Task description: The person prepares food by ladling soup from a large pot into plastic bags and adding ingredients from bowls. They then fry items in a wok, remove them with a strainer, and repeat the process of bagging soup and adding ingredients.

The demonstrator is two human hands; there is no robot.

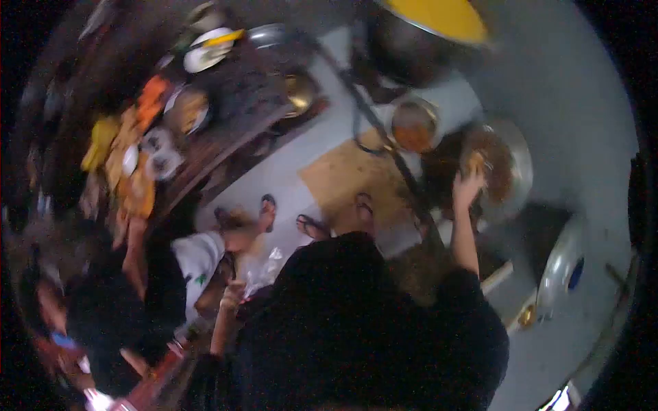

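Observation:
My right hand (469, 188) reaches over a wide metal pan (522, 161) of brown, grainy-looking food (499, 171). At its fingertips is a small yellowish-brown item (476, 163), too blurred to name; the fingers look closed on it. Low beside my body, my left hand (233, 294) is closed at the edge of a clear plastic bag (264, 270). Part of the bag is hidden behind my dark clothing. A smaller metal pot (413, 125) with reddish-orange contents stands to the left of the wide pan.
A large dark pot with yellow contents (442, 17) stands at the top. A dark table (240, 96) at left bears plates and food. Another person in dark clothing (110, 308) is close on my left. Flat cardboard (356, 178) lies on the floor. A metal lid (558, 264) is at right.

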